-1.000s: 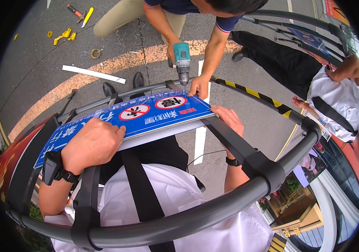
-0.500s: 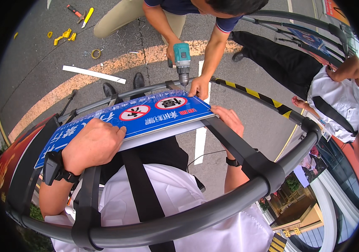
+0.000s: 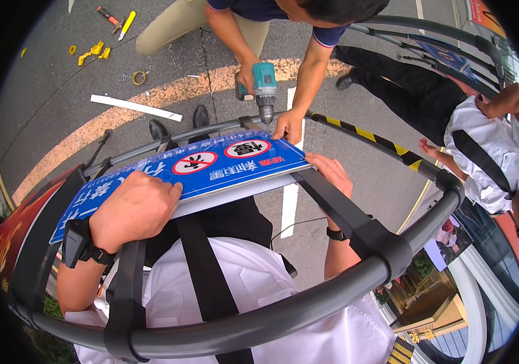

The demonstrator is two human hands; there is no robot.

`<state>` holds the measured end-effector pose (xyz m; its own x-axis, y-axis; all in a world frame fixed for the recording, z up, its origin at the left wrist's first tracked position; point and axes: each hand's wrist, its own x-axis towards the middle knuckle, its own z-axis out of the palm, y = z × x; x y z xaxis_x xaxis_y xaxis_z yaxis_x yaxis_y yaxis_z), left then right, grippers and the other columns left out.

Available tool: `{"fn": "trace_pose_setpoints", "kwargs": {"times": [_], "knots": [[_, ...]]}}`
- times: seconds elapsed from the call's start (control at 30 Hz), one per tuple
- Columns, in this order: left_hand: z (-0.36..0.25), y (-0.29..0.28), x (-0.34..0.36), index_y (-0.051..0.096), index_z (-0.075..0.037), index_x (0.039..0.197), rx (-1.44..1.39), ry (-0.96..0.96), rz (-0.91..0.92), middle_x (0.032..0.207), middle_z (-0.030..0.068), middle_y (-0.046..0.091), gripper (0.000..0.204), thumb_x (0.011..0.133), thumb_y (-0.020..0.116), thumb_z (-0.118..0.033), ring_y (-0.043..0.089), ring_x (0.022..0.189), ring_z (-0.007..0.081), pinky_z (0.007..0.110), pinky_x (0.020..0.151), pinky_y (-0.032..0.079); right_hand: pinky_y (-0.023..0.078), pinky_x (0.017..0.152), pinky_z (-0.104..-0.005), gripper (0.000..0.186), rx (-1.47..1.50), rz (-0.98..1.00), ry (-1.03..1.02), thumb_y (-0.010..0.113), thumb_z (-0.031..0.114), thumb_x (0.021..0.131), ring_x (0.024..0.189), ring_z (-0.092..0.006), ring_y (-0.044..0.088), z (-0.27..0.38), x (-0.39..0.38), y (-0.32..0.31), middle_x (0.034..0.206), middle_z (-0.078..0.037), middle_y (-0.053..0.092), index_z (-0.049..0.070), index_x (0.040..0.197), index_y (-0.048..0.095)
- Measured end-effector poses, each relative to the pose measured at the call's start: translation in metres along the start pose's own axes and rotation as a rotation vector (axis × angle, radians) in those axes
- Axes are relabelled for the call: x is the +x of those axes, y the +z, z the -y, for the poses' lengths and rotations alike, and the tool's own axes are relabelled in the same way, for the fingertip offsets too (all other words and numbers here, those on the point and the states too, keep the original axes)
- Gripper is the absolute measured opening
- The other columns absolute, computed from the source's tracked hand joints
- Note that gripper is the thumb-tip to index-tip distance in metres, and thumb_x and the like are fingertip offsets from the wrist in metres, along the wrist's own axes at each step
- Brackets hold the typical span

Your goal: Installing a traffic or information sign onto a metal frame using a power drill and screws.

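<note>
Across the grey tube frame (image 3: 332, 291), toward ten o'clock of centre, lies the blue sign panel (image 3: 186, 173). The left hand (image 3: 135, 209) presses down on its near edge, fingers curled over it. The right hand (image 3: 331, 173), at three o'clock, grips the sign's end. At twelve o'clock another person's hands hold a teal drill (image 3: 263, 85) against the sign's far edge.

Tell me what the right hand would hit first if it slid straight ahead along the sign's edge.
Probably the co-worker's hand pressing the far corner of the blue sign; the right hand points up that edge toward it. Just beyond is the drill. Depth is uncertain.
</note>
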<state>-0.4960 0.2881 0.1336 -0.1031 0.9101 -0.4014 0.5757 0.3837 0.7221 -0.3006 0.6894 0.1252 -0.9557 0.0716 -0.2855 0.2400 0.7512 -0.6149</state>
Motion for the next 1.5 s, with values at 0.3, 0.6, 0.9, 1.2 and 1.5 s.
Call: {"fn": "trace_pose_setpoints", "kwargs": {"times": [0.3, 0.6, 0.9, 1.2, 1.5], "knots": [[-0.0015, -0.0021, -0.0011, 0.078, 0.007, 0.108, -0.005, -0.013, 0.000, 0.081, 0.0180, 0.076, 0.020, 0.096, 0.073, -0.008, 0.078, 0.078, 0.0370, 0.048, 0.074, 0.062, 0.060, 0.084, -0.0364, 0.038, 0.020, -0.024, -0.024, 0.084, 0.006, 0.095, 0.101, -0.0272, 0.073, 0.0020, 0.0021, 0.0002, 0.134, -0.014, 0.082, 0.004, 0.132, 0.081], [0.0025, 0.0017, -0.0021, 0.077, 0.005, 0.107, -0.027, -0.030, -0.004, 0.082, 0.0172, 0.076, 0.019, 0.094, 0.075, -0.009, 0.079, 0.080, 0.0372, 0.048, 0.075, 0.062, 0.058, 0.081, -0.0353, 0.036, -0.018, -0.031, -0.029, 0.084, 0.004, 0.094, 0.097, -0.0244, 0.071, 0.0037, 0.0041, 0.0012, 0.132, -0.013, 0.083, 0.003, 0.130, 0.082], [0.0058, 0.0047, -0.0017, 0.075, 0.001, 0.097, -0.055, 0.022, -0.086, 0.075, 0.0142, 0.072, 0.015, 0.099, 0.073, -0.014, 0.077, 0.074, 0.0351, 0.048, 0.069, 0.060, 0.056, 0.078, -0.0332, 0.037, 0.030, -0.047, -0.007, 0.086, 0.002, 0.092, 0.092, -0.0219, 0.068, 0.0060, 0.0034, 0.0003, 0.132, -0.013, 0.083, 0.004, 0.129, 0.083], [0.0041, 0.0000, -0.0048, 0.078, 0.005, 0.118, -0.034, -0.029, 0.044, 0.089, 0.0154, 0.078, 0.032, 0.093, 0.080, -0.015, 0.080, 0.086, 0.0359, 0.049, 0.080, 0.062, 0.057, 0.080, -0.0340, 0.039, 0.082, -0.034, 0.032, 0.090, 0.008, 0.092, 0.098, -0.0224, 0.070, 0.0092, 0.0042, -0.0022, 0.134, -0.014, 0.082, 0.004, 0.130, 0.083], [0.0030, -0.0015, -0.0037, 0.080, 0.006, 0.121, -0.047, -0.031, 0.054, 0.092, 0.0161, 0.080, 0.035, 0.093, 0.080, -0.015, 0.080, 0.089, 0.0355, 0.048, 0.082, 0.063, 0.057, 0.081, -0.0351, 0.040, 0.096, -0.022, 0.029, 0.089, 0.009, 0.093, 0.099, -0.0249, 0.071, 0.0086, 0.0037, -0.0039, 0.136, -0.014, 0.082, 0.004, 0.132, 0.082]]}}
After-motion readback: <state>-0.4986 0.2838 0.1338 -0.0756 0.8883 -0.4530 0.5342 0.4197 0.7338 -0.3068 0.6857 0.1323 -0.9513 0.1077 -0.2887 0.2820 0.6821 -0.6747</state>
